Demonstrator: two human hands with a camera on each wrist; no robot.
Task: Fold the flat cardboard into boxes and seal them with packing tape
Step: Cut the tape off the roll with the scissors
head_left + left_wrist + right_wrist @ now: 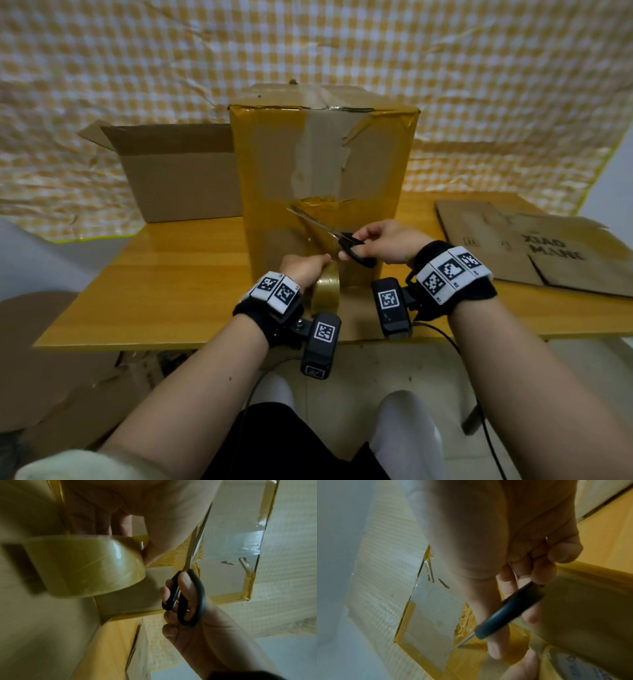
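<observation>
In the head view alone, hands grip tape roll and scissors before the taped box.

- Tall taped box stood upright on table, wrapped in yellowish tape.
- Tape roll held on edge against box base.
- Flat cardboard laid at right.

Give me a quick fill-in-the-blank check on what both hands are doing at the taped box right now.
The right hand holds black ____.
The left hand grips a roll of ____.
The flat cardboard lies on the table's ____ side.
The open box stands to the ____ of the taped box.

Missing: scissors; tape; right; left
</observation>
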